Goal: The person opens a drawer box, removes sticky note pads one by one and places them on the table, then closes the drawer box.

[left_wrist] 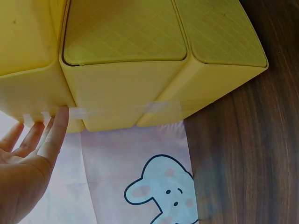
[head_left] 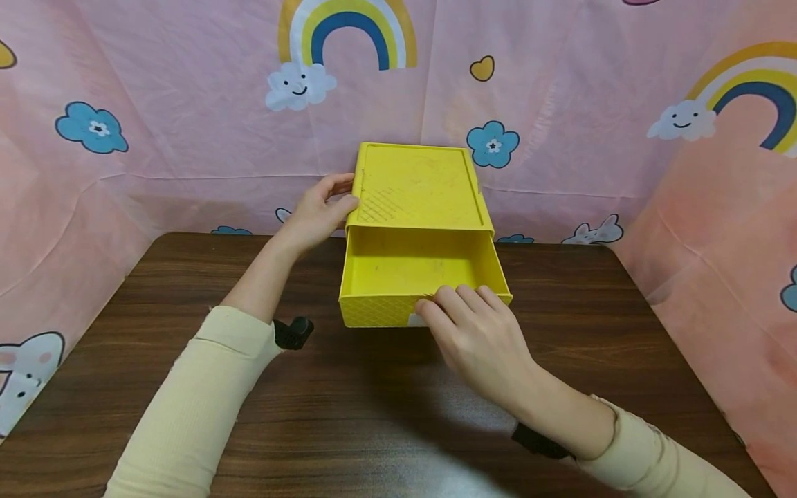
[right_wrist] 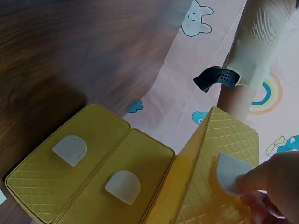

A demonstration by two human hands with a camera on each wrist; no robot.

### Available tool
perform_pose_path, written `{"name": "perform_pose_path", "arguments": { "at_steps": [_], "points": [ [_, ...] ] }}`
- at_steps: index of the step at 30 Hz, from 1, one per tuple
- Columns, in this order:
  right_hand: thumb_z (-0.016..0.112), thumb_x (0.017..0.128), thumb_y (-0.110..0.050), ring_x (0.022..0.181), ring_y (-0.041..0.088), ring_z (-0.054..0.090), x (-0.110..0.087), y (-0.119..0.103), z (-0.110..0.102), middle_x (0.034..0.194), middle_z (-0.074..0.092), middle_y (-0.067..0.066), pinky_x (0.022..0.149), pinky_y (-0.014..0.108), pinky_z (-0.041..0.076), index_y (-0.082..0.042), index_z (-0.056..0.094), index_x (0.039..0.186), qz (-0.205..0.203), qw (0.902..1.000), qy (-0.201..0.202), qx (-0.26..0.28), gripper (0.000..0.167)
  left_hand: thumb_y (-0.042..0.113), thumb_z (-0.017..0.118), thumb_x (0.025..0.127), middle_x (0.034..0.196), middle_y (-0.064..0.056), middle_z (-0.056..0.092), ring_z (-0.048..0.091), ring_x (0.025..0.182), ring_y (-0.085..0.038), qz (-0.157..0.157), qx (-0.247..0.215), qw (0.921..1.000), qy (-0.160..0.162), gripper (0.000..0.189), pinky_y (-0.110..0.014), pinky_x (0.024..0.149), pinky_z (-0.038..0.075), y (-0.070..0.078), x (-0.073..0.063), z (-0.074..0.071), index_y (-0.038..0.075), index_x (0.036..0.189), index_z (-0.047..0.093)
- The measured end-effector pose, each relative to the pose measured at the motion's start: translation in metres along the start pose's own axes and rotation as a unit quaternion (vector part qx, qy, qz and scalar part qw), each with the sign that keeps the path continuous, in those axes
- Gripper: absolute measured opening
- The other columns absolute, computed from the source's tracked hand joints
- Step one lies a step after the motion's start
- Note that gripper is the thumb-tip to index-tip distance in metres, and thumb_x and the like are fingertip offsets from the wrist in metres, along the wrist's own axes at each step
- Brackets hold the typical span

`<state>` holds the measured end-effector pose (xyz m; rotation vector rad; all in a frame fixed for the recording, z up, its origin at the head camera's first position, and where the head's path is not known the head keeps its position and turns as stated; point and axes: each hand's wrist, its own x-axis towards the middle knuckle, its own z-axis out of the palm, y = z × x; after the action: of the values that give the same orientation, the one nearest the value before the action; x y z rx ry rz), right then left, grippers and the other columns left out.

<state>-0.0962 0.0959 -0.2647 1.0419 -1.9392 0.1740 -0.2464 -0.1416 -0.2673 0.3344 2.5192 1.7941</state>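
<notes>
A yellow plastic drawer unit (head_left: 417, 181) stands near the far edge of the table. Its top drawer (head_left: 423, 266) is pulled out toward me, and no objects show inside. My right hand (head_left: 482, 346) is at the drawer's front, where thumb and fingers pinch its whitish pull tab (right_wrist: 230, 172), as the right wrist view shows. Against the unit's left side rests my left hand (head_left: 317, 214), with the thumb near the top edge. Its fingers (left_wrist: 56, 133) look fairly straight in the left wrist view.
Two lower drawers are closed, each with a whitish tab (right_wrist: 124, 186). Clear tape (left_wrist: 154, 107) runs along the unit's side. The dark wooden table (head_left: 349, 415) extends toward me. A pink patterned cloth (head_left: 205, 131) hangs behind and beside it.
</notes>
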Motion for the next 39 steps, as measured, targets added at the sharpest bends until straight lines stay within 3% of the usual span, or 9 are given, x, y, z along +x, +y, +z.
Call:
{"name": "perform_pose_path", "arguments": {
  "at_steps": [7,12,26,39],
  "points": [
    [0.046,0.094,-0.008,0.052,0.017,0.035,0.002,0.006,0.009,0.066,0.047,0.004,0.05,0.024,0.025,-0.005,0.059,0.081,0.005,0.9999,0.012,0.001,0.019,0.022,0.05,0.093,0.141,-0.008,0.039,0.05,0.117,-0.021,0.003,0.0,1.0,-0.002,0.054,-0.034,0.085,0.052,-0.001,0.001,-0.001,0.008,0.142,0.032],
    [0.044,0.09,-0.001,0.053,0.017,0.035,-0.002,0.012,0.017,0.067,0.048,0.004,0.051,0.026,0.026,-0.006,0.059,0.082,0.01,0.9999,0.004,0.002,0.017,0.022,0.049,0.093,0.142,-0.008,0.038,0.049,0.118,-0.02,0.001,-0.001,1.0,-0.003,0.054,-0.034,0.085,0.052,-0.001,0.001,-0.001,0.008,0.142,0.032],
    [0.049,0.089,-0.004,0.054,0.02,0.041,-0.002,0.026,0.036,0.068,0.05,0.005,0.051,0.028,0.03,-0.006,0.06,0.084,0.016,0.9998,-0.006,-0.007,0.012,0.023,0.05,0.092,0.141,-0.007,0.039,0.05,0.116,-0.019,-0.005,-0.002,1.0,-0.001,0.054,-0.034,0.085,0.052,-0.002,0.002,-0.001,0.01,0.142,0.032],
    [0.05,0.091,-0.006,0.051,0.018,0.036,0.002,0.035,0.05,0.064,0.044,0.004,0.051,0.028,0.03,-0.007,0.059,0.082,0.03,0.9995,-0.008,-0.008,0.013,0.022,0.05,0.093,0.142,-0.007,0.038,0.051,0.116,-0.019,-0.004,-0.004,1.0,-0.002,0.054,-0.033,0.085,0.052,-0.001,0.001,-0.001,0.01,0.142,0.032]
  ]
}}
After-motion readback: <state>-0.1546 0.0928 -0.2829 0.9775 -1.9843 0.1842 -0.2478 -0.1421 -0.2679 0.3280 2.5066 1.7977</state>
